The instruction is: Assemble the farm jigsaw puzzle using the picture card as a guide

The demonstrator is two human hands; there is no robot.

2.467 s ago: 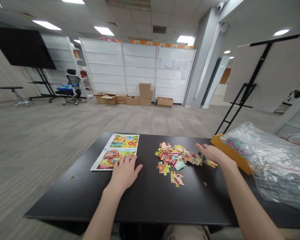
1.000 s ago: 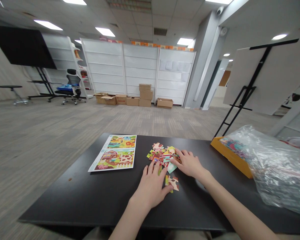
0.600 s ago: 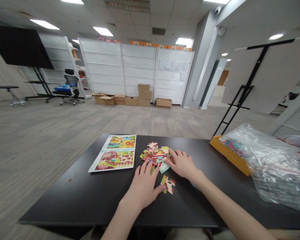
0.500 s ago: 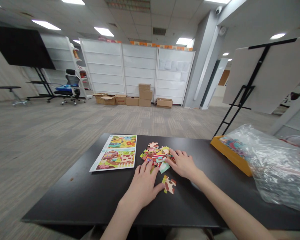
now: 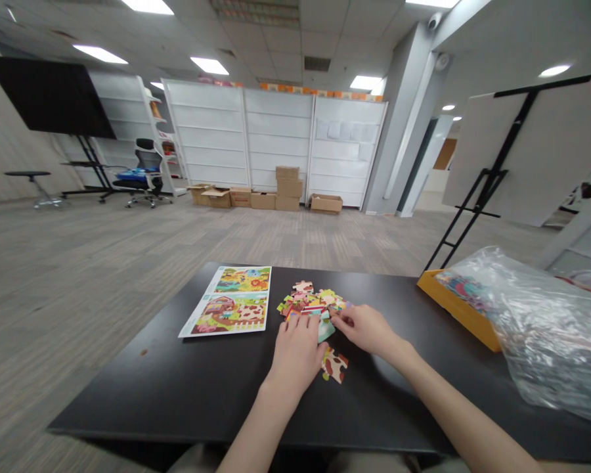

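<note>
Jigsaw pieces touch the right hand's curled fingers (left hand resting alongside), possibly pinching a teal piece.

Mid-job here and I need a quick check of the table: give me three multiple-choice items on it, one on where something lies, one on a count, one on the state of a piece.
1. Where is the printed picture sheet relative to the pile of jigsaw pieces? A: left of it. B: right of it. C: under it.
2. How many scenes does the sheet show? A: one. B: two. C: four.
3. What state is the brown-and-cream piece in? A: lying flat apart from the pile. B: stacked on the pile. C: standing on edge.

1 A: the sheet lies to the pile's left in this view.
2 B: one scene sits above a farm scene.
3 A: it lies on the black table beside the left hand, nearer the person than the pile.
</note>
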